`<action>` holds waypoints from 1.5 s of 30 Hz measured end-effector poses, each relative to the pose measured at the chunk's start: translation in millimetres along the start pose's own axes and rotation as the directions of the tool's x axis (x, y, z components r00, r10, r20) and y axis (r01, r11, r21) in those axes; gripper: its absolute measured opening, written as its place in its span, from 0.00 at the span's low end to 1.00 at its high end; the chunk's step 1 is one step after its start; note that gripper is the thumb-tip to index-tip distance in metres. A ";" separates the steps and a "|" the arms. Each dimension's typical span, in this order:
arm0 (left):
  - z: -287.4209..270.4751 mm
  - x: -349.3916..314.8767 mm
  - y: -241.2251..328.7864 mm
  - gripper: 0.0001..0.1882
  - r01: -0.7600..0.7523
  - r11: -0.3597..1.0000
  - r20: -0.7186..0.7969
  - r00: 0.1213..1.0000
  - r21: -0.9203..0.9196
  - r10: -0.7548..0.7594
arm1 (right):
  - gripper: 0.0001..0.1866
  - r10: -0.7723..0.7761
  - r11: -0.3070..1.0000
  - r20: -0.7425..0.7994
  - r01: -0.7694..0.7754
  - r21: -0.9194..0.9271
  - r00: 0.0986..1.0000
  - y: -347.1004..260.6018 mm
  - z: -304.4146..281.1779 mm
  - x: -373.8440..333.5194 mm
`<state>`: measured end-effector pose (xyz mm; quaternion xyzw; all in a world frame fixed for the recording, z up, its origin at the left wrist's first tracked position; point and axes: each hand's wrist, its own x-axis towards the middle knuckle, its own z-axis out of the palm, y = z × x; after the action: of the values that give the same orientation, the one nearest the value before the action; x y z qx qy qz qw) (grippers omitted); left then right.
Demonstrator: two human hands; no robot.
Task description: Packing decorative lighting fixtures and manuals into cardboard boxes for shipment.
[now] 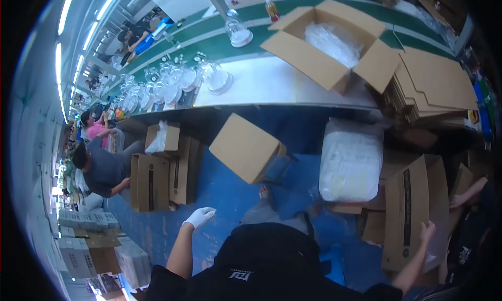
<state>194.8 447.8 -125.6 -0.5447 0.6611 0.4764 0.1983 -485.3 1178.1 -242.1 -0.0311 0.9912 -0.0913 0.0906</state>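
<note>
Carton grab stage: your right hand [427,232] grips flat carton [413,212] edge, lower right; gloved left hand [200,216] loosely curled, empty. Next: pull it clear w/ both hands.

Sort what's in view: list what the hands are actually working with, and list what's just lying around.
In hand:
- right hand, bare, gripping the edge of a flattened carton
- left hand, white-gloved, hanging free above the blue floor

Lying about:
- open box with a plastic liner
- stack of flat cardboard
- glass domes
- tilted closed box
- white plastic-wrapped bundle
</note>
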 end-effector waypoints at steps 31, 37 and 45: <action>29.9 80.2 -157.7 0.25 0.145 0.977 0.204 0.973 -0.153 -0.113 | 0.51 -0.435 0.631 0.520 -0.163 0.758 0.735 -600.5 290.8 -261.5; -51.3 81.0 -228.4 0.21 0.286 0.774 0.210 0.957 -0.565 -0.201 | 0.46 -0.152 0.647 0.461 -0.264 0.715 0.874 -731.9 326.9 -324.6; -80.0 60.0 -350.8 0.17 0.259 0.655 -0.019 0.923 -0.710 -0.385 | 0.42 -0.297 0.925 0.633 0.051 0.376 0.715 -740.8 316.9 -312.1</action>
<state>514.5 364.8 -280.3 -0.7255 0.3395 0.5987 0.0041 -86.8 419.9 -355.9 -0.1411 0.8513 -0.2470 0.4408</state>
